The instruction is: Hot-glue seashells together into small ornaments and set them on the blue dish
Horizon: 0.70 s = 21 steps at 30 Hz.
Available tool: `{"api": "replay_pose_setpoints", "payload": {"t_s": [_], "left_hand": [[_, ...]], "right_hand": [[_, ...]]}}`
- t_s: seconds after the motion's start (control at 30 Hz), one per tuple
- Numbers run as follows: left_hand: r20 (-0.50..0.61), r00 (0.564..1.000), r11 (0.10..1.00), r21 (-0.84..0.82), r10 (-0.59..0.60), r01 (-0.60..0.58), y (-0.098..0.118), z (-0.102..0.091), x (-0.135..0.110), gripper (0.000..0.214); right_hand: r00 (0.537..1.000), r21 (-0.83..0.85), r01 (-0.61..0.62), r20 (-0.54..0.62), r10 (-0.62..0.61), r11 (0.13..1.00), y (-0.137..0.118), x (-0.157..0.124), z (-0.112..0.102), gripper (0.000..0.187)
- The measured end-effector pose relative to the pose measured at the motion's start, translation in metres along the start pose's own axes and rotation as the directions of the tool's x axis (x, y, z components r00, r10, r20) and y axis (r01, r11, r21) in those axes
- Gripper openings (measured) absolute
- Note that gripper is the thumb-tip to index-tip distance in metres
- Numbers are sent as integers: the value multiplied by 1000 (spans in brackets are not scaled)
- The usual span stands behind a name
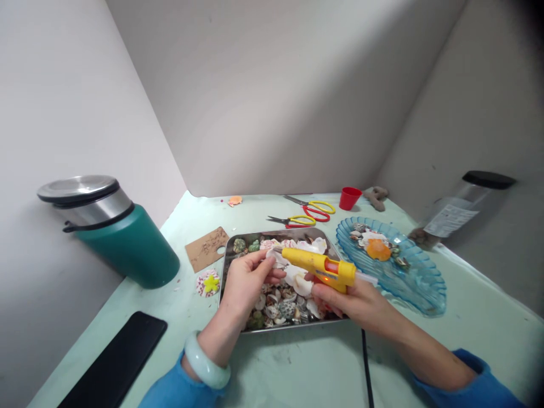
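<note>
Glue gun [312, 260], yellow pistol-shaped plastic, gripped by right hand [359, 302]; left hand [245, 280] pinches curved white shell piece [277, 260] near its tip, seemingly steadying it.

My yellow glue gun [312, 260] partly hidden by my right hand [363, 303], black phone [117, 360] at left cut off by the near edge, jar label [453, 218] at right too blurred to read

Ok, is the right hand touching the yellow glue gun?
Touching. The head view shows the right hand holding up the yellow glue gun, its handle mostly hidden within the grasp.
</note>
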<state>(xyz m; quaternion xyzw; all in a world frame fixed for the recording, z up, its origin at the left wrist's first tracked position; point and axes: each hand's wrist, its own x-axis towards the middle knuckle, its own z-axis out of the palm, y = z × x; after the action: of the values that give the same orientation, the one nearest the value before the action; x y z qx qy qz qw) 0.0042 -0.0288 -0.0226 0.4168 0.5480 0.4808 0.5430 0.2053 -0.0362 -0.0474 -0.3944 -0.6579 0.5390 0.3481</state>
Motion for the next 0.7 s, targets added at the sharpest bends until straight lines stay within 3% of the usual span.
{"api": "replay_pose_setpoints", "payload": {"t_s": [0.17, 0.33, 0.5, 0.7], "left_hand": [[-26, 999, 1000, -13, -23, 23, 1, 2, 1, 19], [-5, 1000, 1000, -26, -18, 18, 0, 1, 1, 16], [18, 999, 999, -23, -28, 28, 0, 1, 2, 15], [37, 999, 1000, -18, -21, 21, -2, 0, 2, 17]], "right_hand": [[996, 62, -85, -15, 86, 994, -3, 0, 1, 43], [1000, 13, -26, -7, 26, 1000, 0, 0, 0, 37], [999, 67, -41, 12, 41, 997, -1, 1, 2, 36], [1000, 20, -19, 18, 19, 1000, -3, 0, 1, 35]]}}
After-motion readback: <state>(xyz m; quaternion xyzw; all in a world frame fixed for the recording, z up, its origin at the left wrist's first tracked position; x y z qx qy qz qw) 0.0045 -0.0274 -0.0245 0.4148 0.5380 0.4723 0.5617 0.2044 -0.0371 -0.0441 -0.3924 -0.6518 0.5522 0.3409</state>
